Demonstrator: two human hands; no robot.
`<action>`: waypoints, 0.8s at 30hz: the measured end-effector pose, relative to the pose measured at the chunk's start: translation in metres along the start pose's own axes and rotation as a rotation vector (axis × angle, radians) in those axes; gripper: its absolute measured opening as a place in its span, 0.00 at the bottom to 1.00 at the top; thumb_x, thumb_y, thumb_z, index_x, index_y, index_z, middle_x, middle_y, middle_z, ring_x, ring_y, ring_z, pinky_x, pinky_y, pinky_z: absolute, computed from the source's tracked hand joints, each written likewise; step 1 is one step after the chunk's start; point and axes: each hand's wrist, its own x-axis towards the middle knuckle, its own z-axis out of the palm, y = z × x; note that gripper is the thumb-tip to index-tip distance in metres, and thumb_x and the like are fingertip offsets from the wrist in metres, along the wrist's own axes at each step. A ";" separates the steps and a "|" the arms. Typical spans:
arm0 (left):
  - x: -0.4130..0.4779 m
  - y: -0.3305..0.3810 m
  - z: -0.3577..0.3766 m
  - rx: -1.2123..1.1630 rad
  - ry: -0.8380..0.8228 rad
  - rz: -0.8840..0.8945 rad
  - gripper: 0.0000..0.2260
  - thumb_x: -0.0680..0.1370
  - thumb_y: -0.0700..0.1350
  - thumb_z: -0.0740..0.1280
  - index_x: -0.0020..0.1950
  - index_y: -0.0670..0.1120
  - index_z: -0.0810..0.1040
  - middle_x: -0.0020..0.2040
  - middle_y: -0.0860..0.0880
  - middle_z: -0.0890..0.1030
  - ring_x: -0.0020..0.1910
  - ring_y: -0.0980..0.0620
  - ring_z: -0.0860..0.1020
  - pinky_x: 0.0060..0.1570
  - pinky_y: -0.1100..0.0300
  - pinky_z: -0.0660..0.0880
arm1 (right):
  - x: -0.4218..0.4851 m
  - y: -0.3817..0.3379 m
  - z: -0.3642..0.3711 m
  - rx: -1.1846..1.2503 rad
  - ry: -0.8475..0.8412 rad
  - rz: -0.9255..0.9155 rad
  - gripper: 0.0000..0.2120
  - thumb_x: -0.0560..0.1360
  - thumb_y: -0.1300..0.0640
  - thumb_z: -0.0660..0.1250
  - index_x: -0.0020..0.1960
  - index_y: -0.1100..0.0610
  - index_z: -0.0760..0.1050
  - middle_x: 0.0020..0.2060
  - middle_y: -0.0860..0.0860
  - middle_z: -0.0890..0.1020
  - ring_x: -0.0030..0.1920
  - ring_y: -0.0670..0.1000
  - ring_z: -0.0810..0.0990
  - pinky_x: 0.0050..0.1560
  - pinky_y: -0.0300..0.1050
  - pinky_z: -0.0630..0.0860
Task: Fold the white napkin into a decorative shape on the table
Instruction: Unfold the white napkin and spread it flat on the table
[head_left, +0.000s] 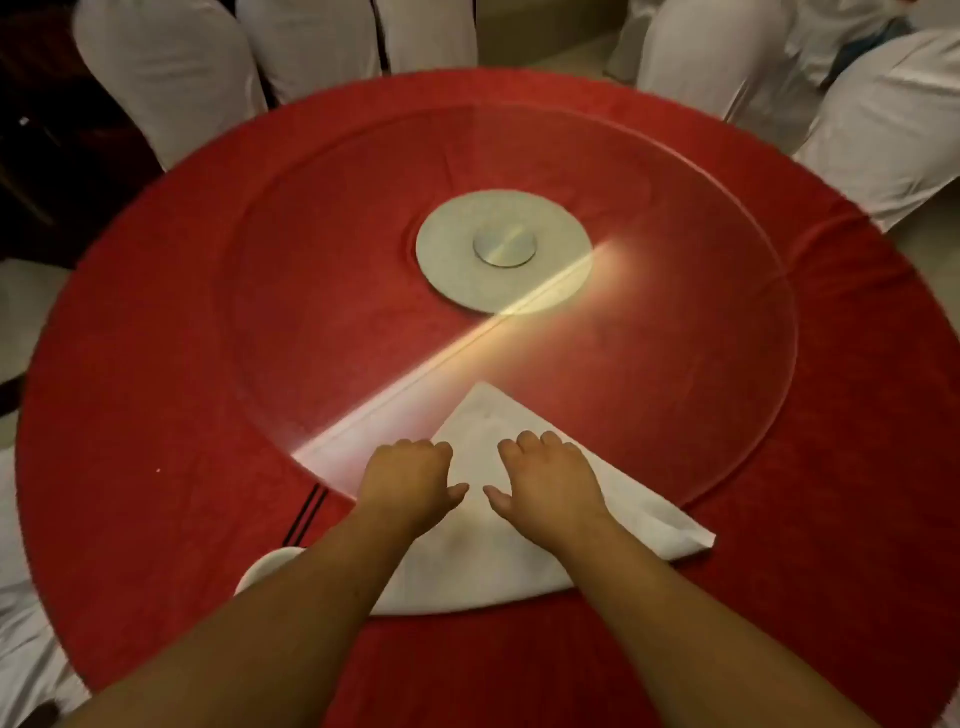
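A: Obs: napkin (519, 525) lies as a flat triangle, apex on the glass turntable (675, 260), base on the red cloth just off turntable's near rim.

B: Hands?

A: Left hand (410, 480) & right hand (550, 480) rest on napkin near turntable's edge, fingers curled down, thumbs out; grasping cloth or just pressing, can't tell.

B: Tip for this step?

A: Likely creasing. Press from centre outward w/ flat palms, keep edges aligned, else the shape skews.
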 end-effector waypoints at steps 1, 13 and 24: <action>-0.001 0.000 0.007 0.008 -0.062 -0.024 0.23 0.76 0.68 0.64 0.55 0.50 0.78 0.47 0.50 0.82 0.45 0.47 0.80 0.39 0.54 0.68 | 0.001 -0.002 0.009 -0.004 -0.014 -0.010 0.24 0.76 0.37 0.61 0.60 0.54 0.74 0.53 0.53 0.80 0.49 0.56 0.78 0.45 0.52 0.74; 0.012 0.008 0.033 -0.279 -0.379 -0.208 0.21 0.73 0.61 0.75 0.56 0.48 0.77 0.50 0.48 0.81 0.47 0.48 0.79 0.46 0.54 0.78 | 0.002 -0.015 0.060 0.115 -0.041 -0.063 0.26 0.76 0.38 0.64 0.68 0.52 0.70 0.62 0.54 0.78 0.56 0.56 0.77 0.53 0.53 0.76; 0.004 0.025 0.008 -0.596 -0.162 0.126 0.13 0.81 0.50 0.66 0.65 0.51 0.75 0.58 0.51 0.84 0.51 0.50 0.81 0.46 0.59 0.74 | 0.015 0.002 0.026 0.210 -0.053 -0.095 0.17 0.77 0.59 0.62 0.65 0.53 0.70 0.60 0.54 0.79 0.69 0.59 0.70 0.77 0.58 0.55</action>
